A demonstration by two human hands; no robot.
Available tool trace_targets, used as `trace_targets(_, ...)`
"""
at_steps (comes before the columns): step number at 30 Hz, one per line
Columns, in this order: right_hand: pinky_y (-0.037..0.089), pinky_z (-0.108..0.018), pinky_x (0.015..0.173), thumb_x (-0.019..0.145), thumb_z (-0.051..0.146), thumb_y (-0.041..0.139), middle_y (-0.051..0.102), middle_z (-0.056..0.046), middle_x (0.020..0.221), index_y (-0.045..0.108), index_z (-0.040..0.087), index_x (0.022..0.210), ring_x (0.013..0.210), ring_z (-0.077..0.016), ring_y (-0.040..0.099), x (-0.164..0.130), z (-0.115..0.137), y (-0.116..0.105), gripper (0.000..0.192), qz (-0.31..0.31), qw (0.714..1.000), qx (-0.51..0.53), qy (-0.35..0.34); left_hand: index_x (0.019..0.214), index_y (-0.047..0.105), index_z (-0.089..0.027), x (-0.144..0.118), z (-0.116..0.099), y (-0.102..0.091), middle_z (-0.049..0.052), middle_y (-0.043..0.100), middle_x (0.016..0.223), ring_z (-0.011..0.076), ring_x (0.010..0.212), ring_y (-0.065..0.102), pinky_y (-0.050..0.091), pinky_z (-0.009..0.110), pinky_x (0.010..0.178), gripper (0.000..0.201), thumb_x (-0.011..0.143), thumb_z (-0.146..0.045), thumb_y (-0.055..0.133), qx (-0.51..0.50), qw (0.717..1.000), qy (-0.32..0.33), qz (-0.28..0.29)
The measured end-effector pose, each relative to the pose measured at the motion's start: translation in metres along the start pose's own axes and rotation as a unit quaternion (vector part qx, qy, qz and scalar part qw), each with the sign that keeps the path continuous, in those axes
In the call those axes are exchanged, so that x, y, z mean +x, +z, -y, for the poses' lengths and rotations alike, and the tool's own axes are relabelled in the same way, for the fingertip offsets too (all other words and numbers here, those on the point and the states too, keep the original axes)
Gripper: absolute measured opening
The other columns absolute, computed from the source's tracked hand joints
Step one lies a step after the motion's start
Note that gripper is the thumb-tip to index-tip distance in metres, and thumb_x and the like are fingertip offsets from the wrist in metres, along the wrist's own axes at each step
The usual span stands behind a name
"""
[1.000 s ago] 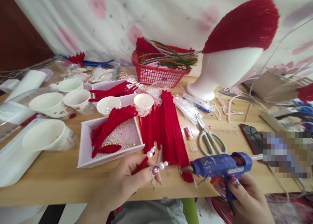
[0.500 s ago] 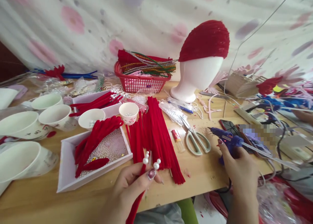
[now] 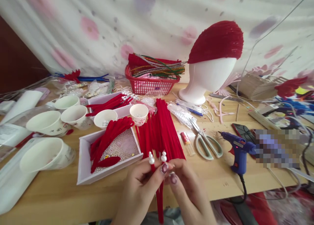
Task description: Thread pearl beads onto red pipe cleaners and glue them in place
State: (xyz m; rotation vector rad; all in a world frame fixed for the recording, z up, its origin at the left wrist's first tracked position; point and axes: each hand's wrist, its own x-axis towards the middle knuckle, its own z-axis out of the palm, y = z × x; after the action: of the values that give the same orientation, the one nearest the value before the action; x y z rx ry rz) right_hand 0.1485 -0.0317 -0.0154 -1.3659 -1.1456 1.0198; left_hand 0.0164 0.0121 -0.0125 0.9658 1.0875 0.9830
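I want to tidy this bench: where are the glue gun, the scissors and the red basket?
glue gun (image 3: 239, 148), head view, on its blue body.
scissors (image 3: 207, 146), head view, on the pale handles.
red basket (image 3: 150, 86), head view, on its front wall.

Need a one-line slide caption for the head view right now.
Both hands, left hand and right hand, pinch pearl-tipped red stems over the wooden table; blue glue gun stands aside.

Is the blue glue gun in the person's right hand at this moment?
No: the glue gun stands alone on the table, while the right hand pinches the pearl-tipped red stems.
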Motion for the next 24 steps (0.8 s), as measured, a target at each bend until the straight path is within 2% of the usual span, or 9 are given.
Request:
trace_targets(3,0.053,-0.031,0.081,0.097,0.056,0.062,0.076,-0.004,0.095,0.072,0.025,0.1,0.084,-0.0218,0.068,0.01,0.006,0.027,0.032,0.047,0.998,0.045,0.026,0.079,0.084,-0.024,0.001,0.003,-0.004,0.001,0.064,0.066,0.0186,0.069,0.056,0.047,0.027,0.066,0.027,0.087,-0.047,0.072,0.039,0.999,0.027,-0.004)
trace_targets(6,0.057,-0.033,0.083,0.091,0.065,0.065,0.077,-0.005,0.104,0.073,0.029,0.112,0.088,-0.0243,0.07,0.002,0.002,0.029,0.042,0.002,0.992,0.088,0.095,0.077,0.082,-0.023,0.003,0.005,-0.005,0.0,0.058,0.062,0.0171,0.062,0.051,0.043,0.027,0.06,0.03,0.092,-0.045,0.067,0.091,0.993,0.075,-0.011)
trace_targets(9,0.056,-0.028,0.064,0.086,0.069,0.068,0.075,-0.003,0.098,0.072,0.032,0.117,0.075,-0.0207,0.066,-0.008,-0.003,0.03,0.049,-0.024,0.972,0.147,0.182,0.082,0.082,-0.024,0.002,0.001,-0.002,0.002,0.062,0.066,0.0183,0.064,0.054,0.045,0.029,0.064,0.024,0.093,-0.038,0.066,0.167,0.978,0.124,-0.023)
trace_targets(11,0.047,-0.025,0.052,0.087,0.07,0.066,0.07,-0.001,0.085,0.071,0.031,0.108,0.061,-0.0164,0.055,-0.009,-0.005,0.033,0.045,-0.016,0.967,0.181,0.181,0.097,0.083,-0.026,-0.002,-0.003,-0.001,0.003,0.066,0.072,0.0195,0.068,0.056,0.047,0.03,0.069,0.022,0.091,-0.04,0.067,0.182,0.977,0.105,-0.028)
trace_targets(13,0.039,-0.024,0.05,0.089,0.068,0.065,0.062,0.001,0.076,0.067,0.029,0.097,0.055,-0.0131,0.043,-0.007,-0.004,0.035,0.04,-0.028,0.968,0.199,0.153,0.109,0.081,-0.027,-0.006,-0.006,-0.006,0.002,0.067,0.077,0.0186,0.071,0.057,0.049,0.029,0.07,0.03,0.087,-0.046,0.072,0.122,0.991,0.045,-0.009)
trace_targets(16,0.028,-0.021,0.05,0.092,0.063,0.066,0.051,0.005,0.065,0.062,0.027,0.09,0.053,-0.0104,0.034,-0.002,0.0,0.031,0.036,-0.065,0.964,0.222,0.134,0.109,0.079,-0.024,-0.011,-0.006,-0.02,-0.001,0.063,0.076,0.0116,0.061,0.053,0.047,0.022,0.057,0.031,0.085,-0.043,0.075,-0.073,0.994,-0.064,0.042)
trace_targets(18,0.02,-0.021,0.049,0.093,0.059,0.067,0.047,0.006,0.062,0.061,0.026,0.088,0.052,-0.0091,0.029,0.0,0.003,0.025,0.034,-0.053,0.956,0.258,0.131,0.103,0.079,-0.02,-0.01,-0.005,-0.027,-0.001,0.066,0.079,0.0083,0.058,0.056,0.049,0.019,0.055,0.023,0.083,-0.029,0.076,-0.221,0.97,-0.097,0.037)
trace_targets(20,0.016,-0.022,0.049,0.095,0.057,0.066,0.049,0.006,0.063,0.061,0.026,0.087,0.051,-0.0082,0.024,0.0,0.005,0.018,0.032,-0.02,0.948,0.29,0.128,0.098,0.079,-0.016,-0.008,-0.006,-0.03,0.004,0.075,0.09,0.011,0.072,0.069,0.058,0.019,0.067,0.022,0.076,-0.016,0.078,-0.328,0.939,-0.106,0.003)
trace_targets(24,0.017,-0.023,0.049,0.09,0.061,0.07,0.05,0.006,0.059,0.063,0.024,0.09,0.05,-0.0072,0.028,-0.001,0.008,0.006,0.038,0.049,0.955,0.247,0.154,0.1,0.076,-0.012,-0.005,-0.014,-0.024,0.013,0.081,0.11,0.0211,0.104,0.076,0.062,0.024,0.089,0.034,0.068,-0.005,0.086,-0.407,0.902,-0.139,-0.03)
